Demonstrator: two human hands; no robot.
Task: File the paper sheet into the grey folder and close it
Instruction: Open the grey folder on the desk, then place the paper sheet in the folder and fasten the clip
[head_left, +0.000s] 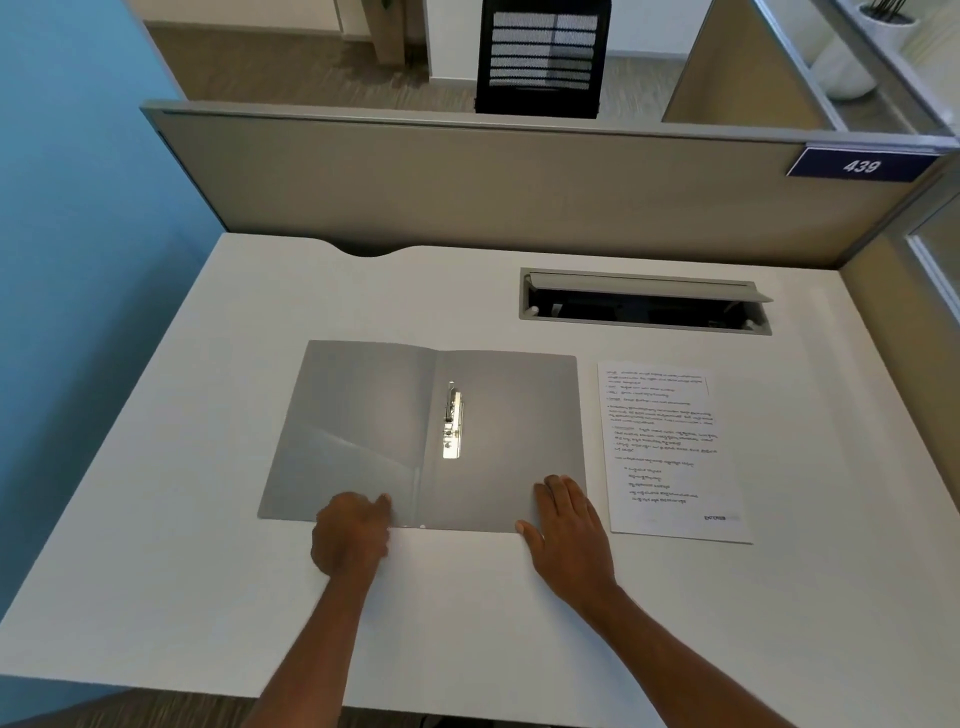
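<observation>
The grey folder (363, 415) lies open and flat in the middle of the white desk, a metal clip (453, 421) beside its spine on the right half. A paper sheet (670, 447) with lines of text lies flat just right of the folder, apart from it. My left hand (350, 535) rests with curled fingers on the near edge of the folder's left half. My right hand (569, 530) lies flat, fingers together, on the near right corner of the folder. Neither hand touches the sheet.
The white desk (208, 597) has a cable slot with a raised lid (644, 301) at the back right. A beige partition (467, 182) bounds the far side, a blue wall (78, 208) the left. A black chair back (543, 57) stands beyond.
</observation>
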